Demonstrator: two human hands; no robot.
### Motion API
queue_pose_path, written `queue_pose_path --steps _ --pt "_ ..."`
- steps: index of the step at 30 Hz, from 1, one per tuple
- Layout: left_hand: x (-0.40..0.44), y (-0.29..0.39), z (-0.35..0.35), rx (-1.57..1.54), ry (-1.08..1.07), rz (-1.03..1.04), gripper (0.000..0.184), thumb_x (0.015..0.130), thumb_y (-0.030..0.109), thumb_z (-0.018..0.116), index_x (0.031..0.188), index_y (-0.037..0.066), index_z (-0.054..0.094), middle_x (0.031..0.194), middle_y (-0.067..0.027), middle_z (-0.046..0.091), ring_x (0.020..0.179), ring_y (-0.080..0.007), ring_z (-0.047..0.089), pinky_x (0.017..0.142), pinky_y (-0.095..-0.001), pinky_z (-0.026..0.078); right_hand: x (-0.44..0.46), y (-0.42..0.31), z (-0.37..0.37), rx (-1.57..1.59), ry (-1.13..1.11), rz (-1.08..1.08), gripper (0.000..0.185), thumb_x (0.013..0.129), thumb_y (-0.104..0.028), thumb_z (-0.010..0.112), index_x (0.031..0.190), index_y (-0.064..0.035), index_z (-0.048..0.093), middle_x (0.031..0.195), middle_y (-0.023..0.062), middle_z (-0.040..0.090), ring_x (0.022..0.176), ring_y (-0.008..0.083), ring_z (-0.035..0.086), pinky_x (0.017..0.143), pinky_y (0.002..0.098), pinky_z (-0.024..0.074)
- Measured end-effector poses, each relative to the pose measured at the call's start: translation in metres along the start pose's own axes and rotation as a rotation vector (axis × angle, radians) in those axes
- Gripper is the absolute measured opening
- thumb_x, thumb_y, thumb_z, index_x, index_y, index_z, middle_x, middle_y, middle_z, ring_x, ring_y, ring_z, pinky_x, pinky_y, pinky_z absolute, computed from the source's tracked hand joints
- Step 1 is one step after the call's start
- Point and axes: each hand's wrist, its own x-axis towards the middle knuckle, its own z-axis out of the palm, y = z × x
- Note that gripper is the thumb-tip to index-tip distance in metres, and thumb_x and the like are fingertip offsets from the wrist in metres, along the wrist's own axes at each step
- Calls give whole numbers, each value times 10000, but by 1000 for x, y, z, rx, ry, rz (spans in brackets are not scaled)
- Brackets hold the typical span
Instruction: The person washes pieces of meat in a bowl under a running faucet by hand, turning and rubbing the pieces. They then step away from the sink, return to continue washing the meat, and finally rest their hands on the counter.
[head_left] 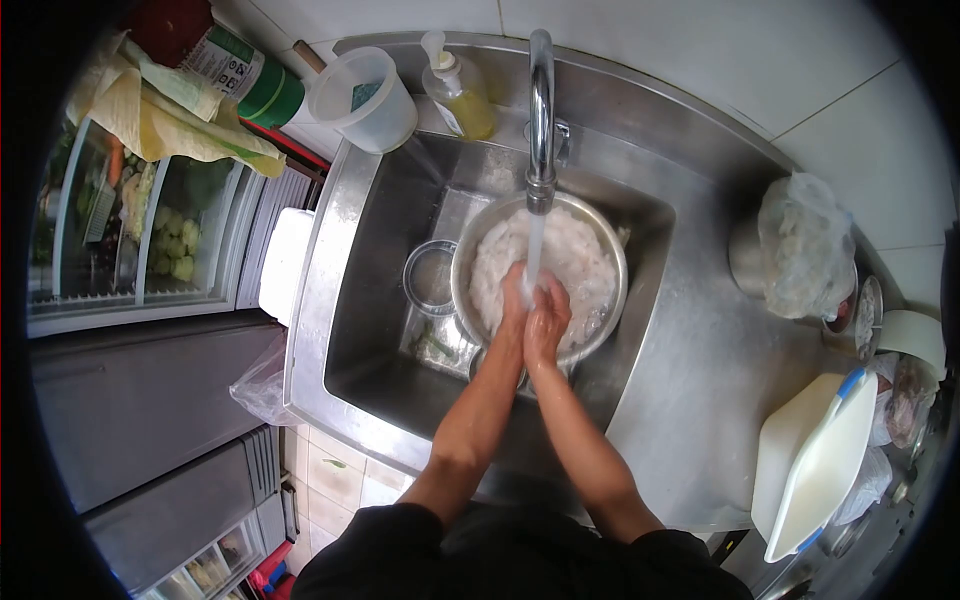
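Water runs from the metal faucet (541, 120) onto my two hands, which are held together over a round metal bowl (619, 270). Pale, whitish contents (580, 250) fill the bowl, which stands in the sink (390, 350). My left hand (514, 292) is on the left side of the stream, its fingers partly hidden by the water and the other hand. My right hand (547, 312) touches it from the right, with its fingers curled inward. Whether anything lies between the palms cannot be made out. A small round strainer (431, 278) lies left of the bowl.
Behind the sink stand a clear plastic tub (365, 105) and a soap bottle (462, 100). On the right counter are a bag-covered container (805, 250) and a white basin (810, 460). Glass-fronted shelves with vegetables (175, 240) are at the left.
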Motion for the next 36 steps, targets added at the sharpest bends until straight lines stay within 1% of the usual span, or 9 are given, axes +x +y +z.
queue_pose_path --steps 4,7,13,16,20,22,30,34,36 --pt "-31 23 30 -246 80 -184 280 881 353 522 824 92 606 732 -22 565 648 -156 531 588 -309 454 -3 -6 -3 -172 -39 22 320 865 -115 530 1143 -25 659 1163 160 627 1115 329 560 1004 421 406" --pt "-11 10 5 -28 57 -81 311 890 363 510 851 74 617 757 -39 588 690 -178 564 641 -325 485 -2 -3 -3 -158 -104 -77 374 857 -149 559 1209 -52 638 1188 170 617 1174 327 520 1034 427 375" --pt "-9 0 -8 -136 35 26 341 907 379 502 926 61 624 820 -62 605 760 -197 590 714 -339 505 -9 -2 -4 -380 -82 -62 465 848 -282 631 1243 -37 613 1253 196 590 1187 360 524 1056 425 366" --pt "-26 5 -7 -132 46 1 330 922 373 509 999 71 616 883 -70 604 841 -199 596 778 -329 501 -1 -1 -8 -179 -210 83 553 865 -390 639 1261 -6 590 1308 226 553 1226 388 496 1070 432 357" --pt "-40 11 -8 -110 -45 111 334 933 373 519 1065 79 606 944 -61 599 900 -195 586 815 -336 496 16 23 -9 -211 -378 288 670 877 -498 612 1309 10 543 1368 263 494 1288 406 437 1080 437 351" --pt "-36 10 -12 -216 -6 -31 337 938 370 516 1078 78 608 950 -51 599 915 -194 584 831 -341 495 19 -1 -10 -348 -419 240 689 883 -517 590 1329 5 525 1389 272 469 1295 416 428 1087 442 344" --pt "-36 3 -29 -122 -50 24 298 925 305 526 1066 63 627 982 -69 632 928 -205 607 863 -350 502 24 -1 -16 -410 -557 151 764 920 -542 505 1465 -36 332 1513 286 273 1361 452 319 1129 495 254" --pt "-48 6 -35 -110 -66 82 283 903 271 538 1038 46 643 990 -93 659 897 -222 634 848 -360 518 18 6 -8 -337 -398 128 822 915 -530 499 1528 -80 188 1541 302 177 1404 453 235 1145 503 217" --pt "-51 8 -39 -195 -91 -75 282 900 265 537 1040 43 640 980 -94 659 885 -227 638 830 -361 525 27 4 -9 -390 -435 164 860 898 -548 515 1534 -88 164 1535 311 182 1413 459 214 1151 499 206"
